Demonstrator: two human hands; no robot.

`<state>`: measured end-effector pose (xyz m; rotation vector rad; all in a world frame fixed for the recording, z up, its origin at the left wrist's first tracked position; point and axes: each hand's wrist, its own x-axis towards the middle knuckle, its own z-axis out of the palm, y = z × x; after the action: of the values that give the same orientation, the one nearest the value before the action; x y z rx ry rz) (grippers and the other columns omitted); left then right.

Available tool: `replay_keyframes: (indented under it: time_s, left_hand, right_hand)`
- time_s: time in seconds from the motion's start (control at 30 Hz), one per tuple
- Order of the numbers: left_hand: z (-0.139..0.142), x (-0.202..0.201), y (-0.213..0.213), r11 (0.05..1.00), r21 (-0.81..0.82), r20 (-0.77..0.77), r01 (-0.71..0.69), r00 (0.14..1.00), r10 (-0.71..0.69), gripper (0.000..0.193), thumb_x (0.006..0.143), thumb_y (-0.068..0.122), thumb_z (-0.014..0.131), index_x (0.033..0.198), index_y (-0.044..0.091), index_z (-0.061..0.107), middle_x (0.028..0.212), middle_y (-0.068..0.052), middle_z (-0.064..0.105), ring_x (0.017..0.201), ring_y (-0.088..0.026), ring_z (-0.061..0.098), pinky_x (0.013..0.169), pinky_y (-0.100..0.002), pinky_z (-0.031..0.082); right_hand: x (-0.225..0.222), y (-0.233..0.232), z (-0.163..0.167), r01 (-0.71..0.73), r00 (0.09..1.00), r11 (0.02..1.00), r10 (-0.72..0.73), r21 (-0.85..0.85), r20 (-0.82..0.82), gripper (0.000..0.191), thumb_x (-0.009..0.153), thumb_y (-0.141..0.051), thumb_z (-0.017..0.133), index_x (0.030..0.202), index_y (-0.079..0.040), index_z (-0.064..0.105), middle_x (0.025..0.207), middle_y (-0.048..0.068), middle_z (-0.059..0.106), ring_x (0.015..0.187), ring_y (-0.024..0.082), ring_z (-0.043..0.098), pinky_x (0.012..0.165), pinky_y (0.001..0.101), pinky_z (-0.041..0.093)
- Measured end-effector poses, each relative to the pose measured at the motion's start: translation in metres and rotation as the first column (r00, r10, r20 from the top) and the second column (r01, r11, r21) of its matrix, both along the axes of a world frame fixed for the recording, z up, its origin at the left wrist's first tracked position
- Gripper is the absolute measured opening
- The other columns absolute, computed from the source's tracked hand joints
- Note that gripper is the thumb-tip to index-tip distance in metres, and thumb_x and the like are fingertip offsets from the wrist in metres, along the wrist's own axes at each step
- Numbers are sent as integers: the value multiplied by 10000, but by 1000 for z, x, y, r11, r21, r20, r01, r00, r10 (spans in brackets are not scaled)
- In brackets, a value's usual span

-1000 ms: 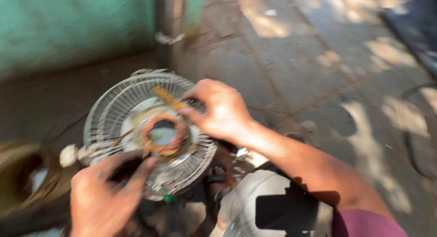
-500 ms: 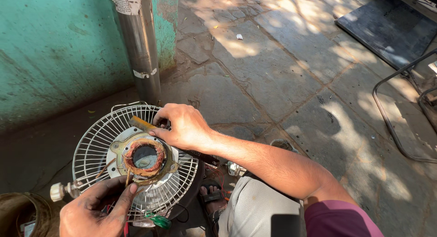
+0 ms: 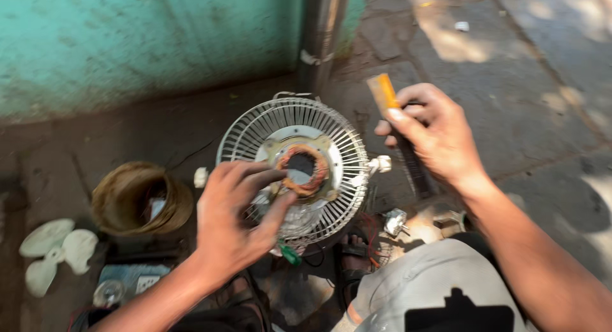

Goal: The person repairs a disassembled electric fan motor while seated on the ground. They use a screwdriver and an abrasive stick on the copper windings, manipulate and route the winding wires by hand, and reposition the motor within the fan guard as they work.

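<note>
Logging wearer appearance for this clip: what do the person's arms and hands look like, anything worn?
Both forearms are bare, with no sleeves in view. The left hand and right hand wear no gloves; no rings, watch or bands can be seen. Motion blur hides finer marks.

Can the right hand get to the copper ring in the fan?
Probably yes: the right hand, holding a yellow-handled tool, is just beside the fan grille. The left hand covers only the copper ring's lower-left side.

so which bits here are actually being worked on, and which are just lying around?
In hand:
- left hand on fan grille, at copper motor winding
- right hand holding orange-handled tool

Lying about:
- round basket
- white fan blades
- metal pole
</note>
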<state>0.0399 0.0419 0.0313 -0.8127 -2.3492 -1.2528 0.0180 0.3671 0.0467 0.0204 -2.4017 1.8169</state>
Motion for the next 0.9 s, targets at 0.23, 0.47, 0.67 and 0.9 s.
replay_keyframes:
  time_s: [0.23, 0.47, 0.67, 0.9]
  left_hand:
    - [-13, -14, 31, 988, -144, -110, 53, 992, -69, 205, 900, 236, 789, 1055, 103, 767, 1120, -52, 666, 1134, -280, 560, 1038, -501, 320]
    - [-16, -21, 43, 990, -108, 0, 93, 996, -94, 159, 880, 232, 787, 1007, 137, 786, 1116, -40, 666, 1123, -265, 554, 1043, -528, 285]
    - [-22, -24, 55, 994, -84, -34, 76, 996, -79, 197, 784, 247, 814, 957, 157, 787, 1066, -18, 683, 1074, -256, 562, 1035, -505, 303]
    - [-30, -28, 61, 979, -199, 64, 48, 997, -36, 230, 689, 295, 825, 902, 208, 822, 982, 6, 712, 1059, -212, 590, 1072, -487, 269]
  right_hand:
    - [33, -14, 8, 104, 995, 971, -104, 213, -16, 301, 1000, -116, 722, 1281, -22, 674, 916, 50, 665, 751, 100, 582, 656, 239, 484]
    - [34, -28, 11, 8, 999, 973, -18, 232, 43, 345, 932, -115, 744, 1262, -20, 713, 1072, 29, 758, 948, 76, 665, 858, 237, 538]
    - [23, -21, 11, -73, 996, 957, 82, 281, -23, 339, 947, -149, 737, 1261, -22, 715, 1142, 92, 772, 1040, 147, 711, 938, 304, 560]
    - [19, -18, 12, -129, 987, 955, 151, 268, -62, 370, 955, -224, 735, 1280, -49, 712, 1133, 104, 769, 1026, 172, 734, 919, 324, 577]
